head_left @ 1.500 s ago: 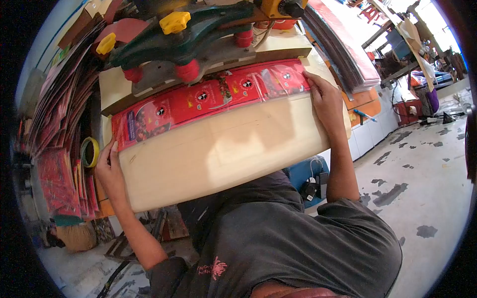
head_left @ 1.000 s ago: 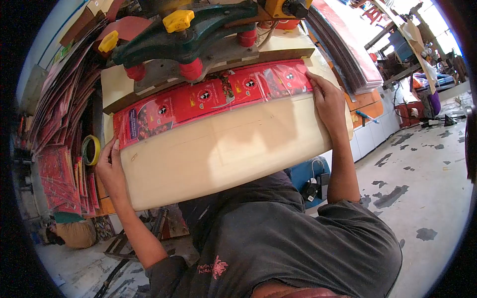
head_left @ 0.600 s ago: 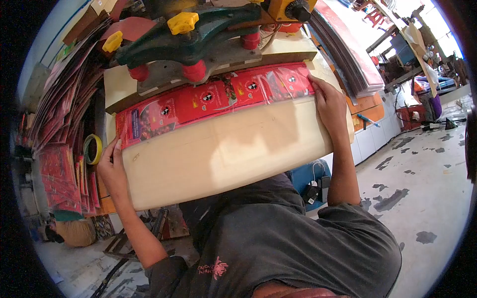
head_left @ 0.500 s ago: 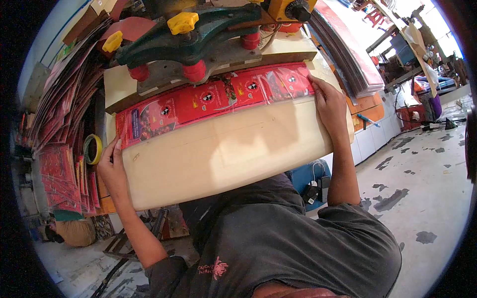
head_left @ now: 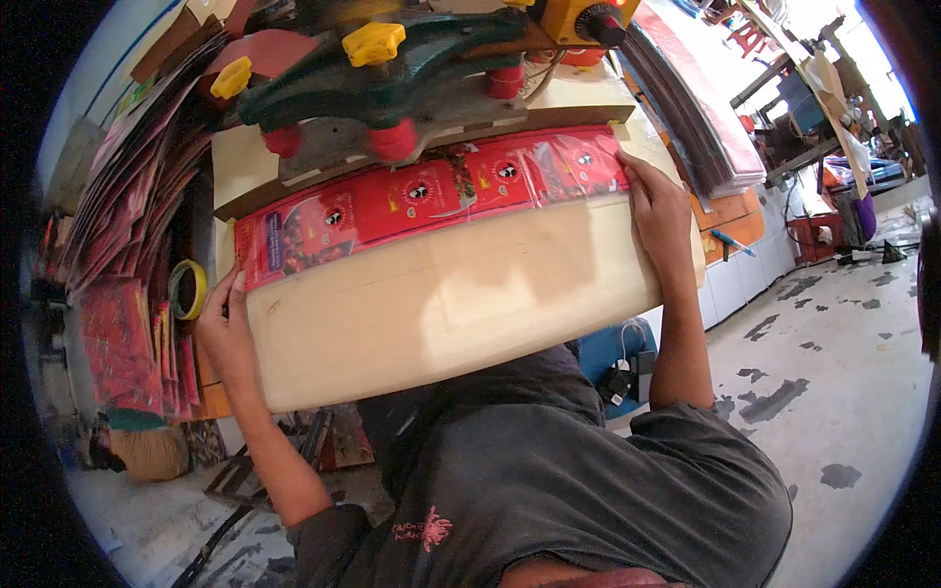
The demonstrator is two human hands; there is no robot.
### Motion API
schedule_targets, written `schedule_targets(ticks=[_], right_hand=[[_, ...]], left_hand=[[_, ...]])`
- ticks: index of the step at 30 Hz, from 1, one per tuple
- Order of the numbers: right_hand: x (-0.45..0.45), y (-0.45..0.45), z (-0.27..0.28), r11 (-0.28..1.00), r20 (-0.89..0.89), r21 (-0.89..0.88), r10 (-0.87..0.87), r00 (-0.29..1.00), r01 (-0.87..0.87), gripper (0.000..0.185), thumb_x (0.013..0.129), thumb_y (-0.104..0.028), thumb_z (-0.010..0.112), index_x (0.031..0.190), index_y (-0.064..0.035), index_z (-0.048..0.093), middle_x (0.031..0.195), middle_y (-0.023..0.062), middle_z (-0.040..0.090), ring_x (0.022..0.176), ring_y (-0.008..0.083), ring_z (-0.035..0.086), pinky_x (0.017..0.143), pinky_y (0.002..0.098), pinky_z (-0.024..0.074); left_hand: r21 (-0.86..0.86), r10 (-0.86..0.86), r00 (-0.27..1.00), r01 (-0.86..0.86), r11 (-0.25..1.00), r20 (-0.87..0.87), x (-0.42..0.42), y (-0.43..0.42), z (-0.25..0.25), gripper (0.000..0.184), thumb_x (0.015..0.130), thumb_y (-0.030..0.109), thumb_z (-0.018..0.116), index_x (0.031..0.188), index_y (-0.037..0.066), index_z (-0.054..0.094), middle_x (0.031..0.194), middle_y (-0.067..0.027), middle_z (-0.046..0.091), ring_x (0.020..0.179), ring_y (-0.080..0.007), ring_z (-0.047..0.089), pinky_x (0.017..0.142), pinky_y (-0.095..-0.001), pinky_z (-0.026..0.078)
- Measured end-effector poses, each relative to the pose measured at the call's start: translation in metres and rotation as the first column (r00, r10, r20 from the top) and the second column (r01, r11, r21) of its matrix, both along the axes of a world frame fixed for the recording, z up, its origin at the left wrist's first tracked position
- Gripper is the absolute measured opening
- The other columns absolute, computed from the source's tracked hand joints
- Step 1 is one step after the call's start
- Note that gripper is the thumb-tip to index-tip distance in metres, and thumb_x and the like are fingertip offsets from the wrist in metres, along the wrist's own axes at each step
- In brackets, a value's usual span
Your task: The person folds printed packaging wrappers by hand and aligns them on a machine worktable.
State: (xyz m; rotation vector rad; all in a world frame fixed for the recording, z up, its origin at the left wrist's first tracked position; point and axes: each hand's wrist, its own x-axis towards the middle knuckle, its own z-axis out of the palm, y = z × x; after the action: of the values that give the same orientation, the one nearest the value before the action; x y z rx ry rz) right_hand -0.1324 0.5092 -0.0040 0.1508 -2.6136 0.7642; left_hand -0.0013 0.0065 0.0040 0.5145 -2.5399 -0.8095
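at twelve o'clock a green press [head_left: 431,73] crowded the red strip [head_left: 377,211] on a pale board [head_left: 363,304]; yellow tape [head_left: 200,291] sat at nine. left hand [head_left: 225,328] and right hand [head_left: 663,211] touched the strip's ends, fingers bent, any pinch unclear.

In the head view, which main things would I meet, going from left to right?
Red packets → yellow tape roll → left hand → red printed strip → right hand → blue pen → red box.

Red strip [head_left: 377,211] w/ blk & wht round logos [head_left: 420,191], pale-yel. board [head_left: 353,314], dk-grn bracket [head_left: 431,71] w/ yel. knobs [head_left: 373,44] & red feet [head_left: 394,141].
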Motion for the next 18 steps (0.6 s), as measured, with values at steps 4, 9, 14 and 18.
schedule_targets(ticks=[4,9,14,18], right_hand=[[0.001,-0.001,0.002,1.000,0.035,-0.022,-0.010,0.999,0.010,0.027,0.099,-0.015,0.059,0.121,-0.0107,0.073,0.113,0.0172,0.072,0.099,0.0329,0.071,0.087,0.0405,0.0534],[0.000,0.002,-0.001,0.999,0.031,-0.047,0.009,0.999,-0.007,0.027,0.099,-0.015,0.058,0.121,-0.0090,0.072,0.115,0.0169,0.072,0.106,0.0315,0.070,0.093,0.0389,0.0522],[0.004,-0.004,0.006,0.999,0.054,-0.041,0.035,0.998,-0.033,0.029,0.101,-0.013,0.055,0.125,-0.0040,0.069,0.119,0.0187,0.071,0.112,0.0304,0.069,0.099,0.0373,0.0500],[0.004,-0.004,0.007,0.997,0.069,-0.019,0.073,0.995,-0.072,0.030,0.102,-0.011,0.054,0.128,-0.0030,0.067,0.121,0.0188,0.071,0.112,0.0284,0.069,0.097,0.0355,0.0500]], left_hand=[[0.022,-0.004,1.000,0.005,1.000,-0.004,0.000,-0.003,-0.001,0.036,0.103,0.025,0.060,0.123,-0.003,0.069,0.116,-0.0182,0.073,0.107,-0.0224,0.068,0.097,-0.0334,0.048],[0.010,0.011,1.000,-0.011,1.000,-0.008,0.001,-0.005,-0.004,0.034,0.102,0.022,0.061,0.122,-0.004,0.069,0.114,-0.0195,0.073,0.107,-0.0239,0.068,0.096,-0.0338,0.049],[0.039,0.013,0.999,-0.012,0.999,-0.042,0.002,0.000,-0.001,0.032,0.100,0.020,0.062,0.118,-0.005,0.070,0.108,-0.0213,0.073,0.100,-0.0266,0.070,0.091,-0.0340,0.050],[0.062,0.011,0.998,-0.007,0.998,-0.059,0.001,-0.003,-0.002,0.030,0.099,0.019,0.064,0.116,-0.005,0.071,0.106,-0.0201,0.073,0.097,-0.0266,0.070,0.089,-0.0339,0.051]])
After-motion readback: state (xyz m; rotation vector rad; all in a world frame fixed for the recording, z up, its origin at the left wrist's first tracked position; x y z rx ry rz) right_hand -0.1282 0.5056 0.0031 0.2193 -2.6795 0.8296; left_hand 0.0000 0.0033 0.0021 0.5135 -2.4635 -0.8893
